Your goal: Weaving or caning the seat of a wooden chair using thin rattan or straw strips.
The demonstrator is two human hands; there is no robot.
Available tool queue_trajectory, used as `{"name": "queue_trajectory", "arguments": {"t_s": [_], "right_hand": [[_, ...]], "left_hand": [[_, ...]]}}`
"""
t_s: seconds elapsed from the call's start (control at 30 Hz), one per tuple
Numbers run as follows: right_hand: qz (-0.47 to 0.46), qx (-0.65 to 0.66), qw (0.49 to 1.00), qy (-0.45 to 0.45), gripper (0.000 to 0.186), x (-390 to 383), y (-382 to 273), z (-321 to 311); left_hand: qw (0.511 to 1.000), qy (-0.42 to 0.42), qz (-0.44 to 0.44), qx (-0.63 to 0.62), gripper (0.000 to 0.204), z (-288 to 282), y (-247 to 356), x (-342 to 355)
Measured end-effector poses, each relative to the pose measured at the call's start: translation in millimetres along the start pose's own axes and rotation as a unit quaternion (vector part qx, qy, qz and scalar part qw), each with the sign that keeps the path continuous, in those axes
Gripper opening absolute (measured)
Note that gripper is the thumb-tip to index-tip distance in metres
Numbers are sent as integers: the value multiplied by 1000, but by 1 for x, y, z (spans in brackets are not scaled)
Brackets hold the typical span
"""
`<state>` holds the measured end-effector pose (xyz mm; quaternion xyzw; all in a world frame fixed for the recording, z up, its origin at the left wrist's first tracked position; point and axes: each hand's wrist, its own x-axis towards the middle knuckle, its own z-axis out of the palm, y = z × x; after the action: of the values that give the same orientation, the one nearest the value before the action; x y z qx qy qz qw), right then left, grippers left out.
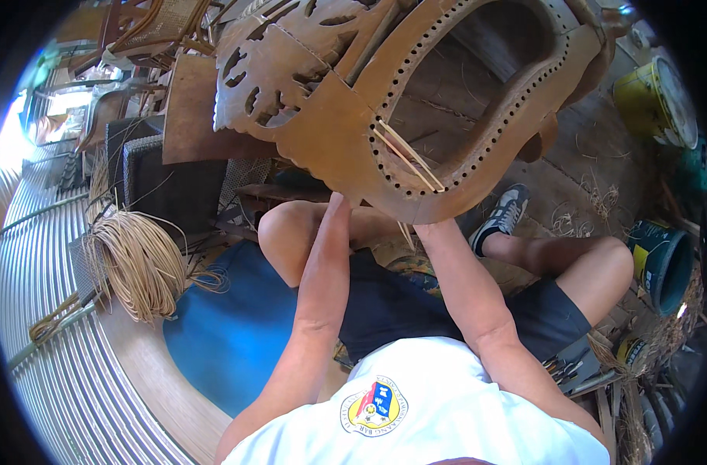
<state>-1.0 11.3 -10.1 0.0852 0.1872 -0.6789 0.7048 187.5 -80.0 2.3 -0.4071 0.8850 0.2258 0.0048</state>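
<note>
A carved brown wooden chair frame [322, 116] fills the upper middle, with an oval opening edged by a row of small holes. Pale cane strips [408, 155] cross the lower left of that opening and pass through it, and short ends hang below the rim. My left hand [338, 200] reaches under the scalloped lower edge of the frame. My right hand [427, 229] is beneath the oval's bottom rim, beside the hanging strips. The fingers of both hands are hidden by the wood.
A big cane coil [136, 260] lies left beside a blue mat [206, 333]. Woven seats [191, 194] and furniture stand behind. A yellow bucket [636, 105] and dark green bucket [656, 267] sit at right. My crossed legs are under the frame.
</note>
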Motion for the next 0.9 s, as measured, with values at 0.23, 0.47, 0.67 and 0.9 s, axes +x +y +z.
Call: {"name": "queue_trajectory", "arguments": {"t_s": [0.23, 0.47, 0.67, 0.9], "right_hand": [[3, -18, 1000, -17, 28, -6, -3, -2], [-1, -20, 1000, -24, 28, -5, -11, -5], [-12, -4, 1000, -16, 28, -1, -9, -1], [-28, 12, 999, -14, 28, -7, -14, -4]], "left_hand": [[1000, 18, 4, -8, 34, -2, 1, 1], [1000, 18, 13, -12, 35, -2, 3, 5], [1000, -5, 28, -12, 36, 6, 8, 5], [999, -25, 48, -8, 37, 10, 19, 9]]}}
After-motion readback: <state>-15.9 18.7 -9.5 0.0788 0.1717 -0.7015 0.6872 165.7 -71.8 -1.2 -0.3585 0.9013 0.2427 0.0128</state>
